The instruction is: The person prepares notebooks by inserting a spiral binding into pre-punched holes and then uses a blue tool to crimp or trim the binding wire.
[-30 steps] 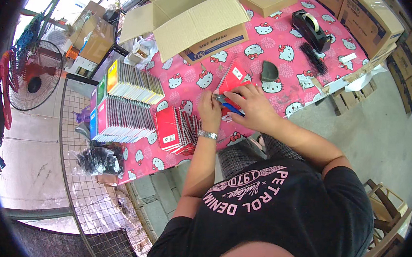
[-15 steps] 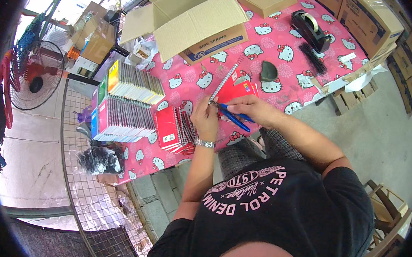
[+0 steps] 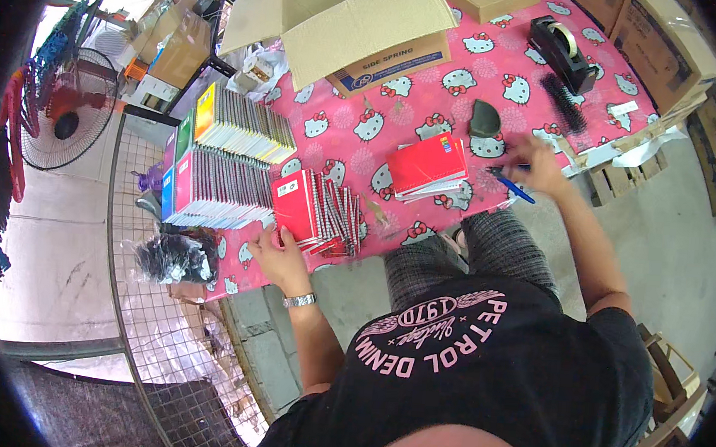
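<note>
My left hand [image 3: 281, 260] is at the near left corner of a fanned pile of red spiral notebooks [image 3: 297, 207], its thumb and fingers apart. The fingertips seem to touch the pile's edge. Off to the right, over the table's near edge, my right hand [image 3: 538, 165] holds blue-handled pliers [image 3: 514, 187]; the hand is slightly blurred. Between the hands lies a small stack of red-covered sheets [image 3: 428, 166], with a row of punched holes and no coil visible. A dark green, rounded piece [image 3: 486, 119] rests beyond it.
Tall rows of spiral notebooks [image 3: 223, 189] stand at the left. An open cardboard box [image 3: 386, 59] is at the back. A tape dispenser [image 3: 562, 55] and a black brush [image 3: 563, 103] lie at the right on the pink patterned tablecloth [image 3: 346, 152]. A wire mesh [image 3: 152, 317] borders the left.
My hands have separated: the left moved left to the red notebook pile, the right moved right with the pliers. The coil-bound item between them has left that spot, uncovering the red sheets.
</note>
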Demonstrator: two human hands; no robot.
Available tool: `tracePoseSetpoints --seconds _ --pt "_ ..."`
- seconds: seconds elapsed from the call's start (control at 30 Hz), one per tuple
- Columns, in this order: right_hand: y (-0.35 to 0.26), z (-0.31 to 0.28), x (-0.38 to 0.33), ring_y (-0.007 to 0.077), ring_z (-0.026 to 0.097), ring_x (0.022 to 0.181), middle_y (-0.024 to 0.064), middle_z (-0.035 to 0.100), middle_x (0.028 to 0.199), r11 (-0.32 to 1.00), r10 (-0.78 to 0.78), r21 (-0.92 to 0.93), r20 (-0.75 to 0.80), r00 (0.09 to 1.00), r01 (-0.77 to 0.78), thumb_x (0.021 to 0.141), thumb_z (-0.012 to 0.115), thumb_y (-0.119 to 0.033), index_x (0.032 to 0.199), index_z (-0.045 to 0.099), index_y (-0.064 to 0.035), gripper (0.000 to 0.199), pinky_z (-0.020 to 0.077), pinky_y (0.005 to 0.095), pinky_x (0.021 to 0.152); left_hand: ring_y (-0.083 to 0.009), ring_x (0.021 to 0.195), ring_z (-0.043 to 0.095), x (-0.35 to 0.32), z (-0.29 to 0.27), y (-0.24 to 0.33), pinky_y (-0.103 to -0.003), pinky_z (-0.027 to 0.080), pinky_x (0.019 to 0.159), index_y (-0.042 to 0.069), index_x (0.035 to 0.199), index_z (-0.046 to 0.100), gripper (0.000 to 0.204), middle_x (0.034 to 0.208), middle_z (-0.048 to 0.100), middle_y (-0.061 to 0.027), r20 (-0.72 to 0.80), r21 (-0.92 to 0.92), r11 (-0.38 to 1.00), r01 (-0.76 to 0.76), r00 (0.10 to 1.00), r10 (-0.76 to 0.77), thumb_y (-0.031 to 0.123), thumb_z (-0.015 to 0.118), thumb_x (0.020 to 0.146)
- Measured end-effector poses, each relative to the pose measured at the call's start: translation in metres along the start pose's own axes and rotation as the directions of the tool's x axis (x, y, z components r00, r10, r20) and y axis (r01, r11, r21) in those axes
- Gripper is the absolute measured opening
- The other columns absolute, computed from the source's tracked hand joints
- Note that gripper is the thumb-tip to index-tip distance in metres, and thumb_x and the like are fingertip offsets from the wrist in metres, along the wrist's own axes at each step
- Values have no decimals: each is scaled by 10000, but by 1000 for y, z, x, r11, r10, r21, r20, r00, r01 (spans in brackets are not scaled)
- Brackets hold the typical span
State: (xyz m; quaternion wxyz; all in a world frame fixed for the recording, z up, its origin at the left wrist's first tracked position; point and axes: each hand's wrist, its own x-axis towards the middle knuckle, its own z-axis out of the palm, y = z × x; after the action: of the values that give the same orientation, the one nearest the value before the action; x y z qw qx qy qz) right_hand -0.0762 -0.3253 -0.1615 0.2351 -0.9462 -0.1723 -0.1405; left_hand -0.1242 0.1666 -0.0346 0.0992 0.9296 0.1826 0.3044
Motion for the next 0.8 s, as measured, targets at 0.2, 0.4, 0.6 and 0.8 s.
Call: tracePoseSetpoints --seconds 0.2,0.4,0.6,0.8 --pt "120 -30 61 360 574 1051 152 609 1087 708 481 -320 -433 762 -629 841 607 -255 1046 620 -59 284 485 453 885 -294 958 610 9 -132 155 -381 489 778 61 977 658 182 1018 650 -116 151 -765 335 -550 353 924 169 610 839" --pt "140 -26 67 356 621 1025 160 629 1047 661 588 -437 -202 783 -610 896 512 -194 1017 610 -75 196 519 490 817 -397 1221 497 21 -202 199 -470 426 973 -112 1171 558 538 1337 510 -237 -230 -934 -335 -123 -512 828 233 480 765" --pt "124 -49 80 384 630 967 185 599 1041 750 533 -308 -241 811 -585 892 466 -106 1053 592 -64 209 526 511 783 -248 827 659 48 -188 174 -333 531 672 33 969 661 212 954 670 -103 -522 -768 -536 -351 -141 841 160 556 834" --pt "100 -69 85 389 616 985 194 543 1066 758 436 -341 -369 821 -556 858 505 -93 1148 577 -88 299 523 508 787 -299 981 587 -17 24 213 -398 480 875 54 1029 628 311 1048 604 -119 205 -626 387 -677 336 919 149 725 749"
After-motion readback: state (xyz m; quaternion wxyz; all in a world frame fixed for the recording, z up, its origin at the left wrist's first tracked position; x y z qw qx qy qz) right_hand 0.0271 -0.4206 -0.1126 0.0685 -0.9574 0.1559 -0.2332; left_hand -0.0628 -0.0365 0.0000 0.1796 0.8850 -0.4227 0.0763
